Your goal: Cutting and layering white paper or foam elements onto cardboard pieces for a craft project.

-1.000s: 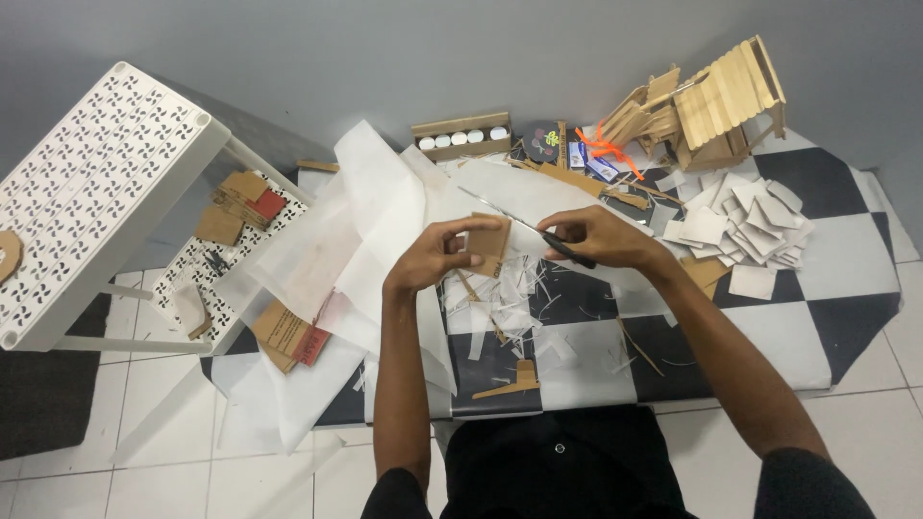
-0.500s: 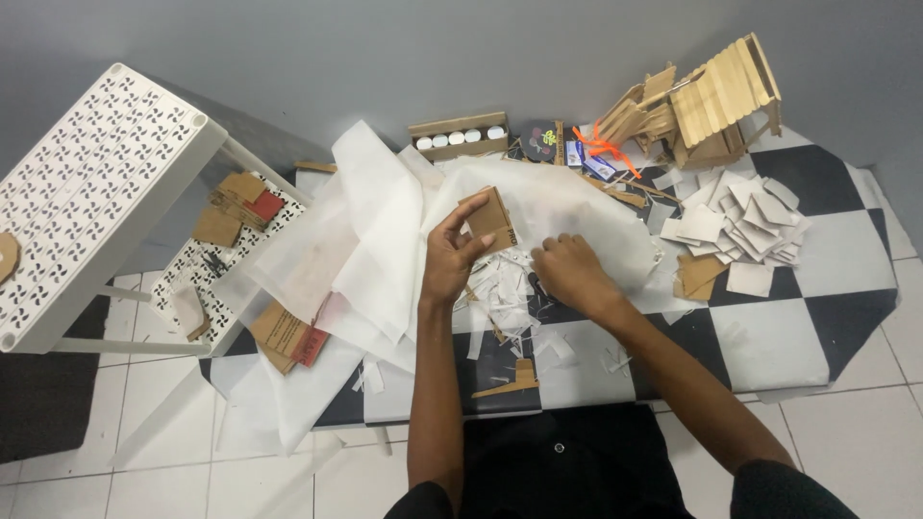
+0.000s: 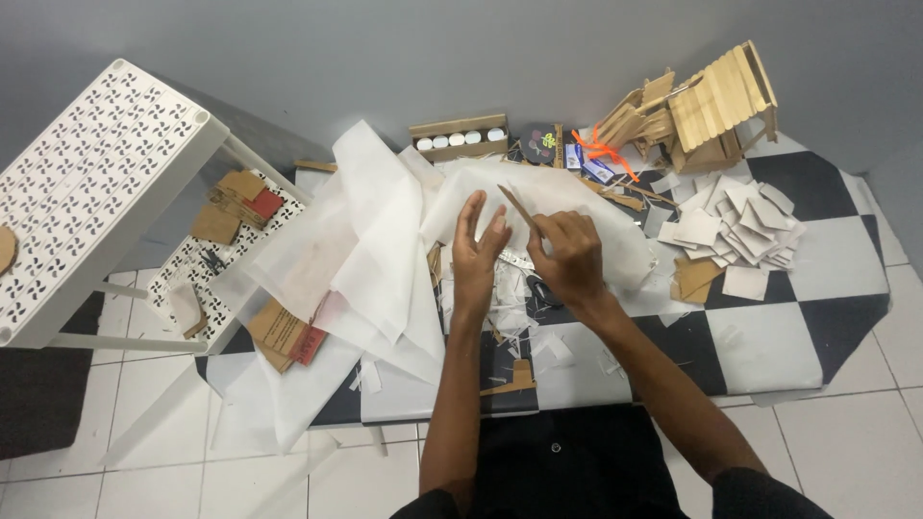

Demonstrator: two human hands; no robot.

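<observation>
My right hand [image 3: 567, 255] grips a thin brown cardboard strip [image 3: 517, 205] that sticks up and to the left from my fingers. My left hand [image 3: 478, 252] is beside it with fingers spread and upright, holding nothing, its fingertips close to the strip. Both hands hover over white paper sheets [image 3: 385, 240] and a heap of small white paper scraps [image 3: 510, 317] on a black and white checkered mat [image 3: 817, 317]. A pair of scissors [image 3: 538, 286] lies partly hidden under my right hand.
A white perforated rack [image 3: 87, 183] stands at left with cardboard pieces under it. At the back are a cardboard box of white round caps [image 3: 460, 137] and a wooden-stick house model [image 3: 707, 106]. Cut white paper squares [image 3: 735, 226] are stacked at right. White floor tiles surround the mat.
My left hand let go of the small cardboard piece and opened up. My right hand rose from the scraps and now holds a cardboard strip.
</observation>
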